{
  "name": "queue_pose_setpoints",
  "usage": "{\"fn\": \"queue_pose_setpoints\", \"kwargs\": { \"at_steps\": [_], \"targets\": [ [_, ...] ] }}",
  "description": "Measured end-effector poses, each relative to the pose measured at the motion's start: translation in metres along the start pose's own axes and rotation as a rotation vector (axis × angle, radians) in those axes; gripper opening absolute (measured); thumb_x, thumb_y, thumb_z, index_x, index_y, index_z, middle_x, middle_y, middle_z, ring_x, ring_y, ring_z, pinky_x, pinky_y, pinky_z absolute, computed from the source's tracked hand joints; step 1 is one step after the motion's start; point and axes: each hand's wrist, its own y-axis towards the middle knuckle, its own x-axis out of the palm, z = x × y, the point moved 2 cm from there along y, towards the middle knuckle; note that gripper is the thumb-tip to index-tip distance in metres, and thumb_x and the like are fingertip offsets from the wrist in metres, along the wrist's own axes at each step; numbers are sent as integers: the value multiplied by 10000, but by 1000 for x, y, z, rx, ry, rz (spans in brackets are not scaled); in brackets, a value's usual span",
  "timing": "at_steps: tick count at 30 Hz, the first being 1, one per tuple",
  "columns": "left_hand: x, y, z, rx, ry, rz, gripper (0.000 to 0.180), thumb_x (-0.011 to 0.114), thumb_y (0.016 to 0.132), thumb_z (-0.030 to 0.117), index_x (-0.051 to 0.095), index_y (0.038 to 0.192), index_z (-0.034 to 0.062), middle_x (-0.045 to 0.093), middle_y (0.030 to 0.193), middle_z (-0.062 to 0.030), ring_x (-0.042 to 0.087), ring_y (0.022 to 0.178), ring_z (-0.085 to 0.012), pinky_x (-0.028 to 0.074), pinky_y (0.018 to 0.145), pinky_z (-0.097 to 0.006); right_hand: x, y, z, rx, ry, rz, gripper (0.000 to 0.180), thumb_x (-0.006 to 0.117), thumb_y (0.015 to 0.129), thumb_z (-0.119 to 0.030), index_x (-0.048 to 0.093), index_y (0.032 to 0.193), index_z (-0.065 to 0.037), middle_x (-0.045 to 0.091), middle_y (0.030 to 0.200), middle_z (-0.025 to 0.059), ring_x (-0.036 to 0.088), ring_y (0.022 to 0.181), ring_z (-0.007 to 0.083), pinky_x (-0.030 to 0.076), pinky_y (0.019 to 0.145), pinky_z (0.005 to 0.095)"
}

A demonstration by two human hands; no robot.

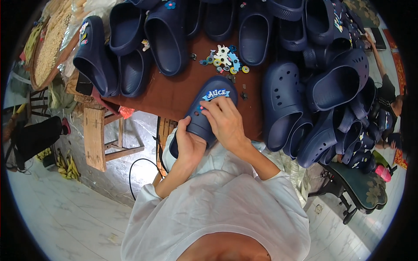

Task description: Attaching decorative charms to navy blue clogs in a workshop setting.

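Note:
A navy blue clog (201,124) with holes in its upper rests at the near edge of the table, toe pointing away. My left hand (190,145) grips it, with the fingers inside the opening and the thumb on the outer side. A blue and white name charm (217,94) sits across the toe. My right hand (227,122) is bent over the upper, its fingers pinched at a tiny red and blue charm (201,107) beside the holes. Beyond the toe lies a loose pile of colourful shoe charms (223,54), with several small dark pieces around it.
Many navy clogs (164,43) crowd the far side of the brown-covered table (167,93), and more are heaped at the right (283,104). A wooden stool (94,139) stands at the left, bananas (67,168) on the floor beyond. A dark green chair (363,187) is at the right.

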Motion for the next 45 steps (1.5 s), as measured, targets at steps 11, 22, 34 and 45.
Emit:
{"fn": "queue_pose_setpoints", "kwargs": {
  "at_steps": [11,22,34,45],
  "targets": [
    [5,-5,19,51,58,13,412,506,937,230,485,1286,13,581,1305,-149,569,1212,-277,415,1065,-459,-10,2,6,-18,164,99,322,652,743,53,672,1047,-49,587,946,94,591,868,286,511,733,385],
    [8,1,50,57,-31,25,431,500,939,217,492,1313,3,530,1390,-183,493,1309,-329,349,1118,-515,-23,3,86,270,-285,20,394,592,865,-10,535,1255,14,523,1189,184,529,1069,353,446,904,434],
    [8,4,51,33,-78,53,411,504,934,219,522,1281,0,553,1365,-182,510,1293,-326,348,1118,-514,3,24,91,219,-328,4,363,691,809,-65,602,1161,-44,530,1152,152,504,1052,342,417,831,442],
    [11,6,50,-4,-88,34,457,512,925,254,502,1308,6,522,1397,-193,498,1302,-343,357,1111,-520,12,41,93,158,-263,99,235,728,797,-98,660,1022,-82,569,963,86,540,905,289,418,753,415]
  ]
}}
